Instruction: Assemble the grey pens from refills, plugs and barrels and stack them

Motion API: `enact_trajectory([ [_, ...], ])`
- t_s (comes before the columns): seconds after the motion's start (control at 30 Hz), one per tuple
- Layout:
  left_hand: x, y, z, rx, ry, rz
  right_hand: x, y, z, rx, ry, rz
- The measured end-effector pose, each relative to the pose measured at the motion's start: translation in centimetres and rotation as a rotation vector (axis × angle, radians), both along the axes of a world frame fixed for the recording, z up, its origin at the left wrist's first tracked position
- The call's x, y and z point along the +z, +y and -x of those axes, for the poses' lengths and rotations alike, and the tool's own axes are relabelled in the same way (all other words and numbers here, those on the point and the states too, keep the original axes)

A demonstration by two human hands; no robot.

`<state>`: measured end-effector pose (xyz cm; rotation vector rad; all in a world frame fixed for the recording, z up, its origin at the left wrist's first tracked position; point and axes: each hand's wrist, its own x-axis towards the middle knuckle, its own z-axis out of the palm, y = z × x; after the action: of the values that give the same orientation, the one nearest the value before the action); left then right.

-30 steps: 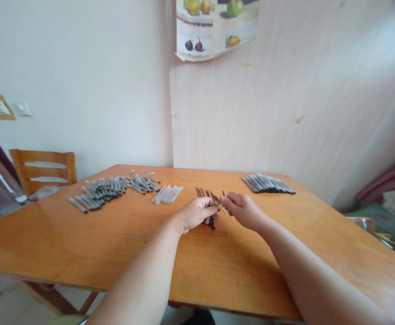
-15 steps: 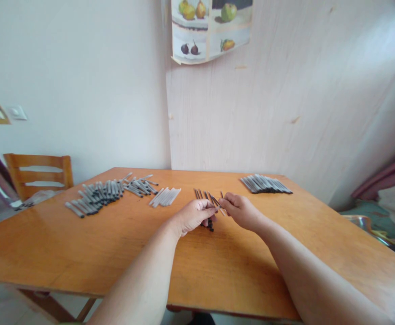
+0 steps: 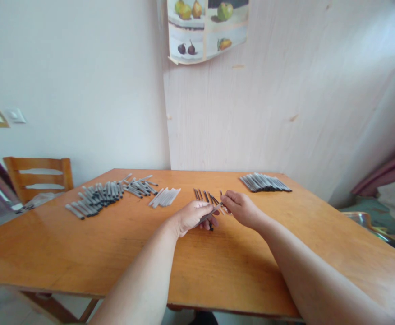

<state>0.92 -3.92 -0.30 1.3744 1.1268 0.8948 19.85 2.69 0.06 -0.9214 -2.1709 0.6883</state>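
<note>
Near the middle of the table, my left hand (image 3: 195, 216) is closed around a pale, see-through pen barrel (image 3: 214, 209) that slants up to the right. My right hand (image 3: 241, 208) pinches a thin pen refill (image 3: 221, 192) at the barrel's upper end; its tip shows above the fingers. Whether the refill sits inside the barrel is hidden by the fingers. Beneath and behind my hands lies a row of dark pen refills (image 3: 199, 194), partly covered by them. Several clear pen barrels (image 3: 165, 197) lie side by side to the left of the refills.
Many grey pens with black ends (image 3: 99, 197) spread over the left of the wooden table (image 3: 133, 253). Another neat row of pens (image 3: 265, 182) lies at the back right. A wooden chair (image 3: 37, 171) stands beyond the left edge, and a wall rises behind.
My left fingers have shifted, and the pen barrel now shows along the thumb and palm. My right hand stays almost in place, still pinching. The view has moved slightly.
</note>
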Motion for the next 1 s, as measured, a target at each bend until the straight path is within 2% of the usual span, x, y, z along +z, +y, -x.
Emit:
enact_trajectory([
  [0.13,0.2,-0.2,0.0,-0.009,0.011,0.004,-0.2,0.4,-0.1,-0.043,0.007,-0.029],
  [0.4,-0.1,-0.2,0.0,-0.006,0.006,-0.073,-0.5,0.5,-0.1,-0.020,0.001,-0.045],
  [0.63,-0.7,0.4,-0.1,0.084,0.020,-0.166,0.1,0.1,0.3,-0.058,0.004,0.052],
  [0.83,-1.4,0.9,-0.5,0.197,0.134,-0.294,0.1,-0.2,0.7,-0.135,0.005,0.193],
  [1.0,-1.0,0.8,-0.7,0.171,0.166,-0.312,-0.2,0.1,0.8,-0.141,0.070,0.130],
])
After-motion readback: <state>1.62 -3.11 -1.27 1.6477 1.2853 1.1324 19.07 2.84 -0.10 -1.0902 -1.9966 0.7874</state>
